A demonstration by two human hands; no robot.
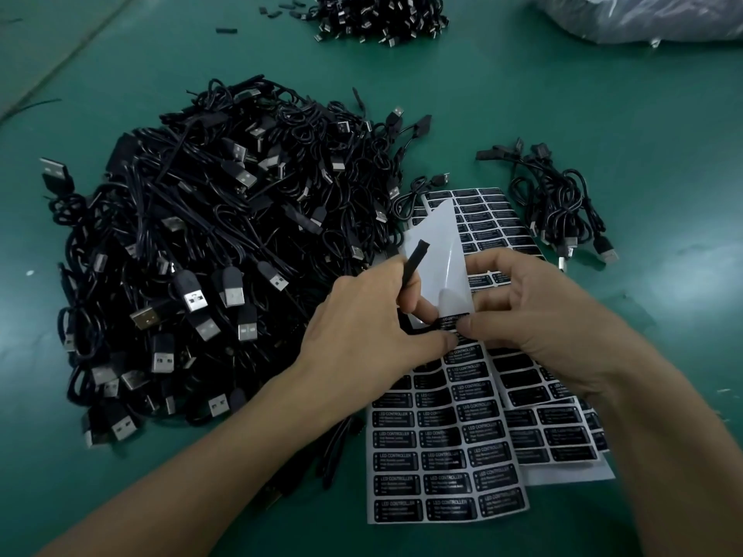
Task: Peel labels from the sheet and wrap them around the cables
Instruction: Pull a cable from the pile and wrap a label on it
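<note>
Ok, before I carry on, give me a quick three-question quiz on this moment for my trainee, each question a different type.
1. True or false: the left hand grips a slim black cable part.
2. Multiple choice: where does the big cable pile lie relative to the label sheets? A) to their left B) to their right C) inside a plastic bag
3. Fill the gap: the right hand pinches a black ___ at the sheet's peeled edge.

Key: 1 true. 2 A. 3 label.
</note>
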